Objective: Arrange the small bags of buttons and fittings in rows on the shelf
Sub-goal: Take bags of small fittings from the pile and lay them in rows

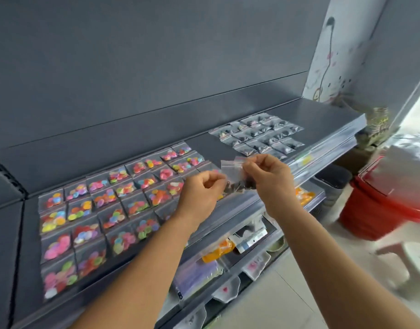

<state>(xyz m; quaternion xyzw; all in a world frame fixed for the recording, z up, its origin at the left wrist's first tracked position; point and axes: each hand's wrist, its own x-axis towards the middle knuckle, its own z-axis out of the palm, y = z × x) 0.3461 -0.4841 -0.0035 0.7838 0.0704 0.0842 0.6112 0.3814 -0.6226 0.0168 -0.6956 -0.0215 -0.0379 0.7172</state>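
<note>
The dark grey shelf point(204, 143) fills most of what I can see, running from about 8 o'clock up toward 2 o'clock, with a clear plastic lip along its front edge. One red bin point(380, 205) stands on the floor at 3 o'clock, and one pale stool point(408, 260) sits just beyond it at 4 o'clock. On the shelf there are two blocks of little clear bags. The larger block, the bags of coloured buttons point(104, 214), spreads from 8 o'clock toward the centre in roughly four rows; I count somewhere near thirty-five, though the blurred ones at the near end are hard to separate. The smaller block, the bags of dark fittings point(258, 134), lies at 1 o'clock, well apart from the first, with around twenty bags in about four rows. Two bare arms reach in from 6 o'clock. The right hand point(268, 179) pinches the top edge of a small clear bag point(237, 176) holding dark pieces, thumb and fingers curled on it above the shelf's front lip at the centre. The left hand point(201, 193), just at 9 o'clock of that bag, has its fingers curled at the bag's left side; whether it actually grips the plastic I cannot tell.
</note>
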